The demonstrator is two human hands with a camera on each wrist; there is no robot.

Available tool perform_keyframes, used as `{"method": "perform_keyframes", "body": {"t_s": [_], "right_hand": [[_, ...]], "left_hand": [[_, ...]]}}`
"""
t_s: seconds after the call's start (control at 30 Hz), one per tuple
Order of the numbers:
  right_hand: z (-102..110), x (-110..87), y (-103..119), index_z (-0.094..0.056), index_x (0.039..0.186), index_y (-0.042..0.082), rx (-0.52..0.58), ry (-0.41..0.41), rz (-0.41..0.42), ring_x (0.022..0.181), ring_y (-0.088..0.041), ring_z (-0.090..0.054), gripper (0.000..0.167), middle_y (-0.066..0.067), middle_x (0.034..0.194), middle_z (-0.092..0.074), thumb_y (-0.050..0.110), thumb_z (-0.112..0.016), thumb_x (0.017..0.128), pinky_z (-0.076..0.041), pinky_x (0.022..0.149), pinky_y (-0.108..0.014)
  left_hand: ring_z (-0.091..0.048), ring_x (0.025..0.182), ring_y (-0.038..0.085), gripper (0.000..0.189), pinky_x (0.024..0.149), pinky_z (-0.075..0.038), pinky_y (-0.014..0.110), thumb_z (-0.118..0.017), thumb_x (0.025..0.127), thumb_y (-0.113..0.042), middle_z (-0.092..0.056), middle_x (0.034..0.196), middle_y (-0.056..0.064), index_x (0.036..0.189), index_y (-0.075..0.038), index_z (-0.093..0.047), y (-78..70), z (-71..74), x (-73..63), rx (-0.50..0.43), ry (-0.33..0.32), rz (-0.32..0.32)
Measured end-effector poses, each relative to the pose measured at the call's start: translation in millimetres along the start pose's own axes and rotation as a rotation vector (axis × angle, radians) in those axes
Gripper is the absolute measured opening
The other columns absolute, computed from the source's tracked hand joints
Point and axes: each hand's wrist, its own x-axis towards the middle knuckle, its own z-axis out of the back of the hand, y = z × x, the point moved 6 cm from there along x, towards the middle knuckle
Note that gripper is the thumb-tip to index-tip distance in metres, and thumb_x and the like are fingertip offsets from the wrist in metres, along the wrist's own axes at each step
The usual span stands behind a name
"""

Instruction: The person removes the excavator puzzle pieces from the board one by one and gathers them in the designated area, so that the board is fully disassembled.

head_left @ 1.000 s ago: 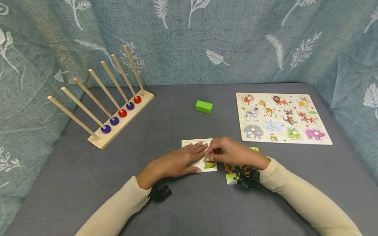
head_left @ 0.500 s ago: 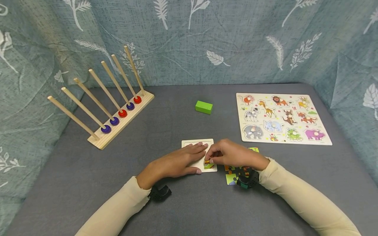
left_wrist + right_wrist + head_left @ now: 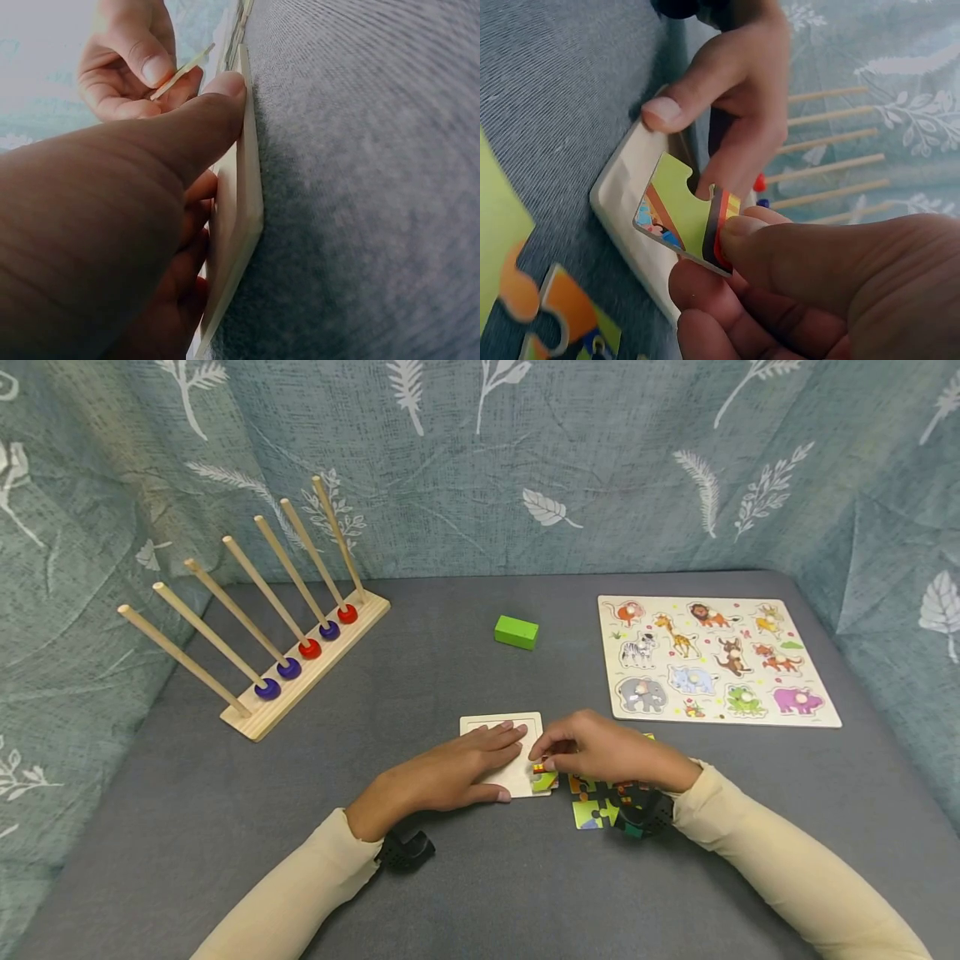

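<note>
My left hand (image 3: 465, 770) lies with straight, spread fingers on a pale wooden puzzle tray (image 3: 519, 783), its thumb at the near edge. Between thumb and fingers, my right hand (image 3: 600, 747) pinches a green jigsaw piece (image 3: 679, 210) with a red, yellow and dark strip along one side. In the right wrist view the piece is tilted and raised above the tray (image 3: 626, 202). The left wrist view shows the same piece (image 3: 182, 73) edge-on, apart from the left thumb. Several loose jigsaw pieces (image 3: 587, 815) lie to the right of the tray, partly hidden under the right hand and wrist.
At the back left stands a wooden peg rack (image 3: 315, 672) with red and blue beads. A green block (image 3: 516, 632) sits at the back middle. An animal knob-puzzle board (image 3: 720, 662) lies at the back right. A leaf-patterned cloth (image 3: 450, 485) hangs behind the grey table (image 3: 487, 893).
My right hand has drawn back slightly to the right, lifting the jigsaw piece from the tray's right part toward its right edge. The left hand has stayed in place.
</note>
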Motion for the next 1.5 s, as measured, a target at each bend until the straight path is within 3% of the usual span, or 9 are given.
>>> {"method": "perform_keyframes", "body": {"t_s": [0.33,0.5,0.9,1.13,1.37,1.5], "right_hand": [[6.7,-15.1,-7.5,-0.075,0.099,0.008,0.059,0.032,-0.069,0.071,-0.012,-0.064,0.011,0.008,0.084,-0.07,0.006,-0.066,0.093,-0.053,0.064,-0.027],[10.1,-22.1,-8.3,-0.075,0.1,0.007,0.044,0.037,-0.062,0.076,-0.008,-0.065,0.012,0.006,0.089,-0.071,0.005,-0.065,0.093,-0.054,0.068,-0.028],[20.3,-43.9,-16.3,-0.075,0.098,0.009,0.032,0.02,-0.11,0.067,-0.006,-0.057,0.013,0.007,0.089,-0.07,0.003,-0.065,0.093,-0.05,0.06,-0.026],[23.4,-57.9,-17.1,-0.074,0.099,0.005,0.045,0.006,-0.107,0.08,-0.006,-0.064,0.013,0.003,0.094,-0.071,0.001,-0.065,0.092,-0.054,0.071,-0.029],[25.6,-70.6,-20.5,-0.075,0.099,0.006,0.037,0.006,-0.119,0.062,-0.003,-0.054,0.014,0.005,0.089,-0.069,0.0,-0.065,0.092,-0.048,0.054,-0.025],[27.9,-77.3,-19.6,-0.075,0.097,0.008,0.033,0.009,-0.114,0.069,-0.004,-0.057,0.013,0.007,0.089,-0.069,0.001,-0.065,0.092,-0.05,0.059,-0.025]], "left_hand": [[-0.015,0.146,0.024,0.065,0.116,-0.016,0.041,-0.064,0.096,-0.032,-0.024,0.158,0.01,0.146,0.002,-0.039,1.1,0.9,0.0,-0.019,0.009,0.015],[-0.016,0.146,0.024,0.065,0.116,-0.016,0.041,-0.064,0.095,-0.031,-0.024,0.158,0.01,0.146,0.003,-0.04,1.5,0.1,0.3,-0.021,0.01,0.016],[-0.015,0.146,0.022,0.066,0.117,-0.015,0.039,-0.065,0.095,-0.031,-0.023,0.159,0.009,0.146,0.001,-0.04,1.2,-0.2,0.6,-0.019,0.016,0.029],[-0.015,0.146,0.023,0.066,0.117,-0.014,0.039,-0.065,0.095,-0.031,-0.023,0.159,0.01,0.146,0.002,-0.039,0.9,-1.0,0.4,-0.02,0.009,0.019],[-0.015,0.147,0.023,0.067,0.117,-0.014,0.039,-0.066,0.095,-0.031,-0.023,0.159,0.01,0.147,0.002,-0.039,1.1,-2.2,0.4,-0.02,0.014,0.03],[-0.015,0.146,0.023,0.067,0.117,-0.014,0.039,-0.066,0.094,-0.031,-0.023,0.159,0.009,0.147,0.002,-0.039,1.3,-2.0,0.7,-0.019,0.01,0.035]]}}
